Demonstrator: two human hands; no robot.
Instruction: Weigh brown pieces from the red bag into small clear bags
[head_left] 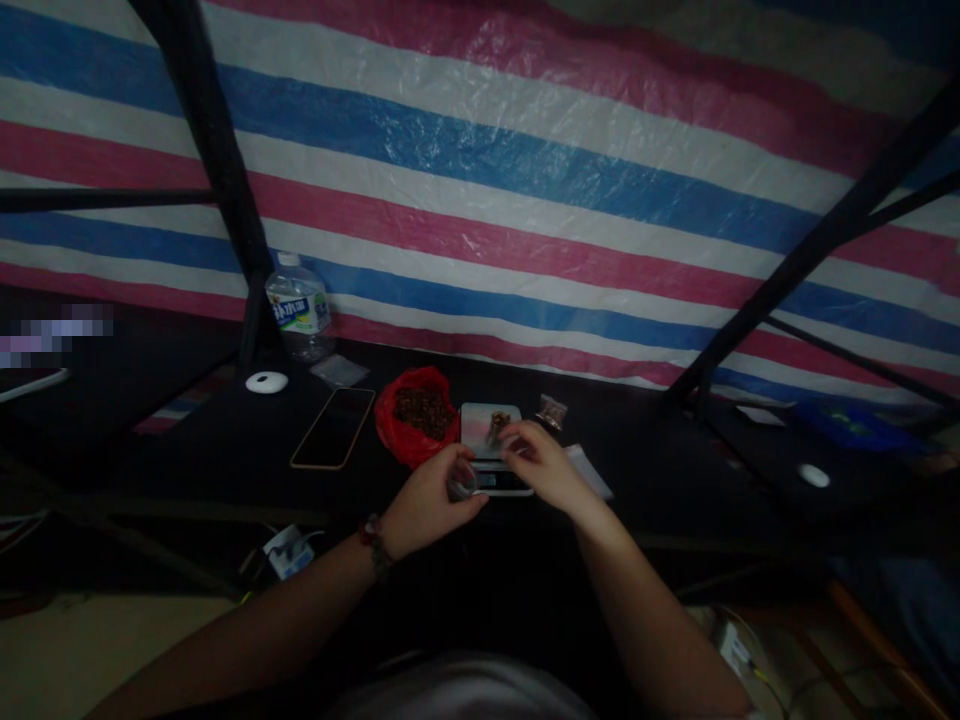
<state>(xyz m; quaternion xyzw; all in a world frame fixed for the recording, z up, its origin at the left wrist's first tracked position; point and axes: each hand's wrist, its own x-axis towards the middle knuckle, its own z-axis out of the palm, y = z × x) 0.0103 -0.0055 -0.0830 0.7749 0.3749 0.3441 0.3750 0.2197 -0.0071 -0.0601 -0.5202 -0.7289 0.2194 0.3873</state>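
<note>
My left hand [431, 500] is closed round a small clear item [463, 481], perhaps a little bag or cup, just in front of a small digital scale [480, 432]. A small heap of brown bits [498, 425] lies on the scale's plate. My right hand [538, 462] hovers over the scale's front right, fingers pinched together near the heap; what they hold is too small to make out. A red plastic bag [390, 420] holding brown bits sits left of the scale.
On the black table [187, 450] lie a phone [334, 427], a white round object [266, 382], a water bottle [298, 310], small clear packets [552, 410] and a white slip [592, 470]. A striped tarp [525, 180] hangs behind. Black poles [217, 170] cross both sides.
</note>
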